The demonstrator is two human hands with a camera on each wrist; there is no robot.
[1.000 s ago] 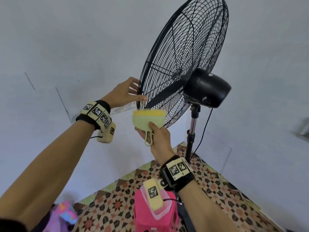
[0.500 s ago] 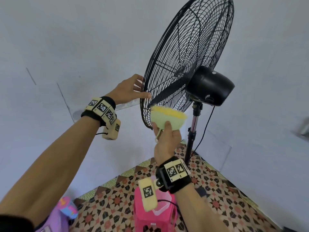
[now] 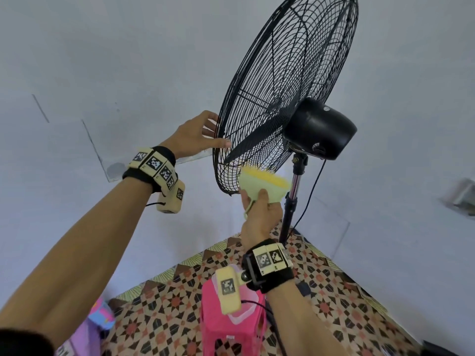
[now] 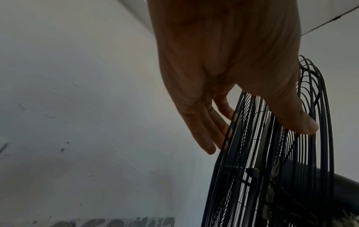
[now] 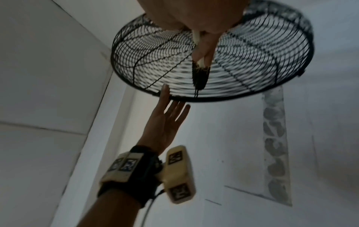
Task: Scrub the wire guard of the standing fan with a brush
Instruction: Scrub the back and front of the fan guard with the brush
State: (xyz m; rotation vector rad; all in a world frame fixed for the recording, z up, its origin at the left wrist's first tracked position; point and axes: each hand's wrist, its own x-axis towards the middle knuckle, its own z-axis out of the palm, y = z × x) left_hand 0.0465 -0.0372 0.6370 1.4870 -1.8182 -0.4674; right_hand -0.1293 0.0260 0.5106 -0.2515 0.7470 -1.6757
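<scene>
The standing fan's black wire guard (image 3: 282, 73) tilts upward, with the black motor housing (image 3: 318, 129) behind it on a pole (image 3: 290, 201). My left hand (image 3: 216, 132) rests at the guard's left rim, fingers straight along the front wires and thumb laid on the back wires (image 4: 272, 169). My right hand (image 3: 259, 214) grips a pale green brush (image 3: 262, 185) with yellow bristles. The bristles point up against the guard's lower rear edge, near the pole. In the right wrist view the brush (image 5: 200, 76) is a dark shape against the guard (image 5: 252, 69), and the left hand (image 5: 167, 119) touches the rim.
A pink plastic stool (image 3: 231, 327) stands below my right forearm on the patterned tile floor (image 3: 334, 291). A purple and pink object (image 3: 100, 317) lies at lower left. The fan's cord (image 3: 313, 191) hangs beside the pole. White walls meet in a corner behind the fan.
My right hand has carried the brush rightward along the guard's lower edge toward the pole. The left hand has stayed at the rim.
</scene>
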